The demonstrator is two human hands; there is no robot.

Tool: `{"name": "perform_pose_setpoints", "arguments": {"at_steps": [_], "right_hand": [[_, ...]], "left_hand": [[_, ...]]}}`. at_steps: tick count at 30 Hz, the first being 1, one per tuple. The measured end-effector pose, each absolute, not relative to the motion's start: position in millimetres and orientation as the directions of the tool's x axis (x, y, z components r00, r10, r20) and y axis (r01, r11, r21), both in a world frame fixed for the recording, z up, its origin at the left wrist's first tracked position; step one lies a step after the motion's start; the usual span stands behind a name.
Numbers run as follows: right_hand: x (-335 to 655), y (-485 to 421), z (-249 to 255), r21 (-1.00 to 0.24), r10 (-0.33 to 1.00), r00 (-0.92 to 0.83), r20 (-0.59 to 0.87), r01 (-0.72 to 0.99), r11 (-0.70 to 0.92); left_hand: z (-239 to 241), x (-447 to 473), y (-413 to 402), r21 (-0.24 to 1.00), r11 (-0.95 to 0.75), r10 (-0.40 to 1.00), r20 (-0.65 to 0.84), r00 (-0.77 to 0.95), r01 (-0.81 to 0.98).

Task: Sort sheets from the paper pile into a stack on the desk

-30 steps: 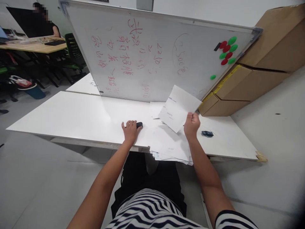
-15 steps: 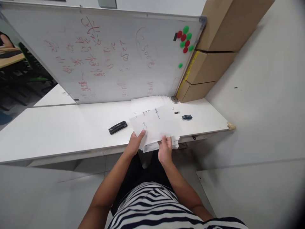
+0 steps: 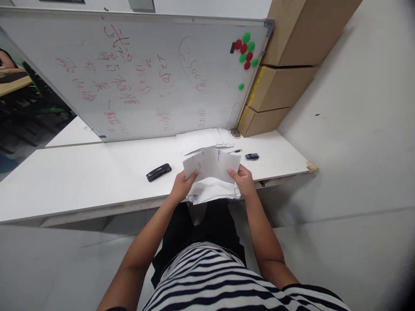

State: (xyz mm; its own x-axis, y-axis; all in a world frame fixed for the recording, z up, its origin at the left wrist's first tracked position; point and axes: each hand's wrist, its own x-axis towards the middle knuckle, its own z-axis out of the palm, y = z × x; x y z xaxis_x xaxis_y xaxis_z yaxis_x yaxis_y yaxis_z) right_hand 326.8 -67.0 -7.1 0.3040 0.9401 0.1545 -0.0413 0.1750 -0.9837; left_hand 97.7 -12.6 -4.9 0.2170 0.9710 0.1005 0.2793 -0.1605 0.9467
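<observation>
A: Where do we have the sheet (image 3: 212, 165)?

B: We hold it just above the paper stack (image 3: 210, 193) at the near edge of the bench (image 3: 81, 172). Its long axis runs left to right, and the printed face tilts up toward us.

A: And our fingers?

B: Our left hand (image 3: 183, 185) pinches the left edge and our right hand (image 3: 244, 181) the right edge, fingers closed on the paper.

A: Room around us?

B: The whiteboard (image 3: 145, 73) walls off the far side. The stapler (image 3: 158, 172) lies near on the left, and the bench runs on wide beyond it. Cardboard boxes (image 3: 282, 86) stand at the far right.
</observation>
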Motion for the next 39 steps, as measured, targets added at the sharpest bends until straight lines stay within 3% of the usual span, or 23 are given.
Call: {"name": "perform_pose_setpoints", "arguments": {"at_steps": [3,8,13,16,20,22,24,26,28,31,33,35,37,39], "right_hand": [[314.7,-67.3,-26.2,-0.997,0.942,0.330,0.062,-0.020,0.073],[303.0,-70.4,-37.8,-0.990,0.896,0.422,0.140,0.063,0.125],[295.9,-78.9,-50.1,-0.984,0.859,0.509,0.053,0.172,-0.041],[291.5,-83.7,-54.9,-0.976,0.838,0.539,0.092,0.217,-0.033],[289.4,-88.0,-53.8,-0.956,0.863,0.497,0.090,0.285,-0.064],[290.8,-92.3,-49.9,-0.946,0.844,0.522,0.127,0.319,-0.054],[290.5,-99.3,-43.9,-0.927,0.775,0.586,0.237,0.375,-0.001],[284.0,-108.7,-38.0,-0.892,0.691,0.624,0.365,0.447,0.067],[269.1,-119.5,-35.0,-0.840,0.674,0.570,0.469,0.523,0.143],[238.0,-135.6,-38.1,-0.745,0.766,0.350,0.539,0.621,0.241],[221.7,-144.4,-43.0,-0.692,0.826,0.216,0.520,0.673,0.260],[216.1,-150.5,-47.2,-0.677,0.842,0.198,0.501,0.696,0.239],[223.1,-153.4,-49.5,-0.734,0.822,0.301,0.483,0.650,0.194],[240.8,-153.6,-49.9,-0.864,0.795,0.461,0.395,0.480,0.152]], "left_hand": [[-28.9,106.6,-7.5,0.902,-0.191,0.970,0.114,0.214,0.388],[-35.6,105.8,-4.4,0.802,-0.341,0.936,0.241,0.257,0.491],[-38.7,99.6,-9.8,0.884,-0.203,0.977,0.151,0.153,0.422],[-43.5,96.8,-10.1,0.898,-0.210,0.975,0.166,0.145,0.387],[-40.8,95.9,-13.1,0.927,-0.096,0.984,0.033,0.176,0.363],[-31.1,97.6,-22.1,0.912,-0.121,0.992,0.092,0.092,0.392],[-16.1,101.3,-37.2,0.861,-0.211,0.965,0.258,-0.040,0.462],[1.4,107.7,-55.3,0.826,-0.297,0.934,0.356,-0.035,0.480],[17.8,116.6,-71.7,0.868,-0.358,0.932,0.312,0.182,0.345],[35.6,129.0,-84.5,0.973,-0.215,0.852,0.144,0.503,0.087],[41.9,131.1,-83.5,0.994,-0.100,0.864,0.064,0.500,0.045],[44.7,125.9,-77.3,0.998,-0.041,0.910,0.017,0.414,0.049],[45.2,114.4,-69.2,0.999,-0.006,0.926,-0.013,0.378,0.048],[45.4,100.1,-62.4,0.998,0.037,0.916,-0.051,0.398,0.043]]}}
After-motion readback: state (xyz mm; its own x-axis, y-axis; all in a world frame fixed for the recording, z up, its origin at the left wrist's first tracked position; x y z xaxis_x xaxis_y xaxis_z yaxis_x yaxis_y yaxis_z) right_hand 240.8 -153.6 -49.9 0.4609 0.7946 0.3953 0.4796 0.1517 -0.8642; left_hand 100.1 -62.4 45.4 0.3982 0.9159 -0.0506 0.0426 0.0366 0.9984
